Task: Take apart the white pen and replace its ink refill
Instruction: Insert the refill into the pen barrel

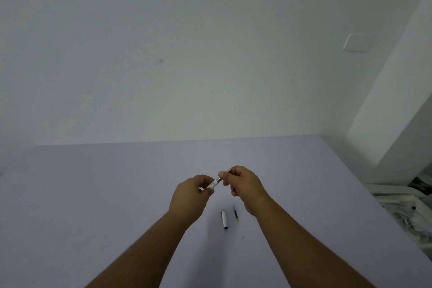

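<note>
Both hands hold the white pen (215,183) above the lilac table (93,194). My left hand (191,196) grips the white barrel. My right hand (243,184) pinches the metal tip end, and a short silver band shows between the two hands. Most of the pen is hidden inside the fingers. On the table below lie the white pen cap (224,219) with a dark clip and, just right of it, a thin ink refill (235,214) with a dark shaft and a yellowish end.
A white wall rises behind the table's far edge, with a wall plate (356,42) at the upper right. White clutter with cables (406,208) sits off the table's right edge.
</note>
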A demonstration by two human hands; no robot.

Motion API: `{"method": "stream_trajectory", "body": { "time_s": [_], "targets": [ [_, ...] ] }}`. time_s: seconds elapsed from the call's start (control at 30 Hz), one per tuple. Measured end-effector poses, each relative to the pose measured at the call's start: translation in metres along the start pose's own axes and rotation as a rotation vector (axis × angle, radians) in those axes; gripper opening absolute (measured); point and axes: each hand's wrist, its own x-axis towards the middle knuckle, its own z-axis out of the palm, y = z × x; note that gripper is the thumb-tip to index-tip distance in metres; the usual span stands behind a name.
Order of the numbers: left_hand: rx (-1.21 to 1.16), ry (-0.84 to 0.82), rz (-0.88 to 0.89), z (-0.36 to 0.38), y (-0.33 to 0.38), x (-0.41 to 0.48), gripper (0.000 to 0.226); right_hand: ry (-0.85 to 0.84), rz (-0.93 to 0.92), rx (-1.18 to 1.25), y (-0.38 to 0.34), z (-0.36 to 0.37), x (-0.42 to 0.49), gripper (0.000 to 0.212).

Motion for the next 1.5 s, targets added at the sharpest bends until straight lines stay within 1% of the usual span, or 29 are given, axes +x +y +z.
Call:
{"method": "stream_trajectory", "body": {
  "time_s": [0.07,0.17,0.2,0.33,0.4,0.47,0.5,0.53,0.6,0.63,0.67,0.7,0.77,0.8,0.83,0.9,0.97,1.0,1.07,1.17,1.23,1.3,1.33,1.37,1.43,1.5],
  "targets": [
    [0.037,-0.006,0.027,-0.003,0.004,0.002,0.015,-0.011,0.000,0.012,-0.002,0.001,0.000,0.013],
    [0.046,-0.022,0.049,-0.006,0.008,0.003,0.016,-0.019,-0.029,0.055,-0.005,0.001,-0.002,0.001],
    [0.046,-0.026,0.054,-0.007,0.010,0.003,0.016,-0.026,-0.037,0.052,-0.006,0.000,-0.002,0.002],
    [0.044,-0.006,0.083,-0.012,0.015,0.003,0.014,-0.095,-0.043,0.092,-0.012,-0.008,-0.004,0.010],
    [0.066,0.004,0.121,-0.015,0.019,0.004,0.015,-0.057,-0.052,0.031,-0.017,-0.009,-0.004,0.008],
    [0.072,0.012,0.156,-0.018,0.024,0.004,0.015,0.010,-0.068,-0.056,-0.022,-0.009,-0.004,0.024],
    [0.071,0.016,0.170,-0.020,0.027,0.004,0.015,0.017,-0.087,-0.061,-0.024,-0.009,-0.004,0.026],
    [0.072,0.023,0.182,-0.022,0.029,0.005,0.015,0.003,-0.107,-0.042,-0.027,-0.009,-0.005,0.022],
    [0.080,0.035,0.200,-0.026,0.032,0.006,0.015,-0.061,-0.153,0.020,-0.031,-0.011,-0.007,0.006],
    [0.086,0.037,0.205,-0.028,0.034,0.006,0.015,-0.066,-0.169,0.019,-0.033,-0.012,-0.007,0.004],
    [0.096,0.037,0.212,-0.028,0.036,0.006,0.015,-0.045,-0.168,-0.008,-0.035,-0.012,-0.008,0.006],
    [0.108,0.038,0.223,-0.028,0.038,0.007,0.015,-0.004,-0.159,-0.049,-0.036,-0.011,-0.007,0.013],
    [0.115,0.046,0.244,-0.028,0.041,0.007,0.016,0.069,-0.131,-0.106,-0.039,-0.010,-0.007,0.033],
    [0.108,0.053,0.246,-0.028,0.043,0.008,0.016,0.067,-0.122,-0.092,-0.042,-0.010,-0.008,0.035],
    [0.099,0.064,0.241,-0.028,0.045,0.008,0.016,0.028,-0.128,-0.033,-0.042,-0.011,-0.007,0.030],
    [0.075,0.084,0.231,-0.029,0.048,0.010,0.016,-0.072,-0.142,0.115,-0.043,-0.012,-0.008,0.010],
    [0.063,0.086,0.240,-0.029,0.050,0.010,0.016,-0.066,-0.135,0.154,-0.045,-0.011,-0.009,0.005],
    [0.067,0.085,0.250,-0.028,0.052,0.009,0.017,-0.036,-0.109,0.153,-0.047,-0.009,-0.010,0.006],
    [0.070,0.092,0.271,-0.028,0.054,0.007,0.017,-0.001,-0.068,0.159,-0.047,-0.009,-0.011,0.016],
    [0.053,0.113,0.268,-0.030,0.055,0.006,0.016,-0.074,-0.129,0.301,-0.045,-0.014,-0.013,0.007],
    [0.063,0.115,0.276,-0.030,0.056,0.003,0.015,-0.071,-0.139,0.331,-0.045,-0.015,-0.016,0.007],
    [0.089,0.107,0.300,-0.028,0.058,0.000,0.016,-0.015,-0.099,0.273,-0.046,-0.014,-0.017,0.022],
    [0.094,0.105,0.306,-0.028,0.058,-0.001,0.016,-0.001,-0.084,0.257,-0.046,-0.014,-0.017,0.026],
    [0.092,0.107,0.306,-0.028,0.059,-0.002,0.016,-0.012,-0.092,0.267,-0.045,-0.015,-0.017,0.024],
    [0.082,0.118,0.294,-0.030,0.059,-0.001,0.016,-0.068,-0.142,0.335,-0.043,-0.017,-0.019,0.010],
    [0.090,0.113,0.292,-0.031,0.059,-0.002,0.016,-0.058,-0.154,0.348,-0.043,-0.018,-0.020,0.009]
  ]
}}
